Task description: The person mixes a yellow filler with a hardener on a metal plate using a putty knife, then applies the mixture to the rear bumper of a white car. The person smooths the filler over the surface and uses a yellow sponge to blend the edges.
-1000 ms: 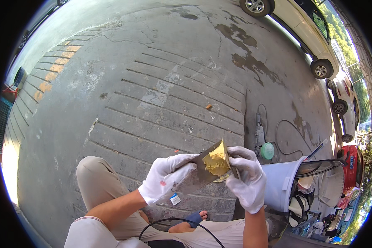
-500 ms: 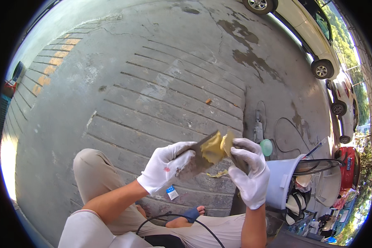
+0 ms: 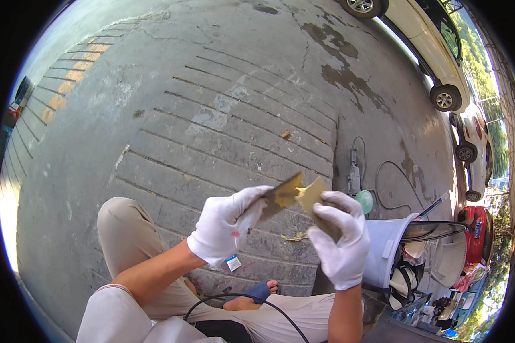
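In my white-gloved left hand (image 3: pixel 220 226) is a thin flat putty scraper (image 3: pixel 270 208), its face smeared with yellow putty (image 3: pixel 286 195). My gloved right hand (image 3: pixel 344 246) grips a second putty scraper (image 3: pixel 311 197), coated in yellow putty toward its tip. Both blades tilt upward, and their putty-covered ends lie close together in front of me; I cannot tell whether they touch. The fingers of both hands are closed round the scrapers. A yellow putty streak (image 3: pixel 294 237) shows below the blades.
At my right stands a white bucket (image 3: pixel 380 254) beside a pile of tools and bags. Beyond it lie a corded power tool (image 3: pixel 354 174) and a green disc (image 3: pixel 363 202). A small blue-and-white packet (image 3: pixel 233 263) rests on the grooved concrete floor. Cars (image 3: pixel 440 68) stand far right.
The left scraper has turned more edge-on, and less putty shows on its face. The right scraper now shows more of its putty-coated face. Both hands have shifted slightly left.
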The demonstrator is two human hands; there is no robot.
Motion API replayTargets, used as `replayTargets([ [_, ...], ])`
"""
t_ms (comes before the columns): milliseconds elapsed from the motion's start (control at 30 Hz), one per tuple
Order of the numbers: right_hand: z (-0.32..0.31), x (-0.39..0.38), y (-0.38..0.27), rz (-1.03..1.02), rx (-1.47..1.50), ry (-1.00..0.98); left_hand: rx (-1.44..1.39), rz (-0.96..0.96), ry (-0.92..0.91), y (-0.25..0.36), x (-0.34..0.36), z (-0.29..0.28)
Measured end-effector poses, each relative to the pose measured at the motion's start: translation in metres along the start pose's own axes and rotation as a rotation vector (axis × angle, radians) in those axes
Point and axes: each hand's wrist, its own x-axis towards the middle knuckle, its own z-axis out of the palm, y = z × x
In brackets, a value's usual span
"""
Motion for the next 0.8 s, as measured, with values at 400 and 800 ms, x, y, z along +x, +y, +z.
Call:
replayTargets([
  [400,0.004,0.01,0.0,-0.075,-0.297,-0.214,0.099,0.028,-0.002,0.007,0.003,-0.004],
  [800,0.002,0.011,0.003,-0.044,-0.242,0.074,-0.304,-0.198,-0.016,0.011,-0.003,-0.006],
])
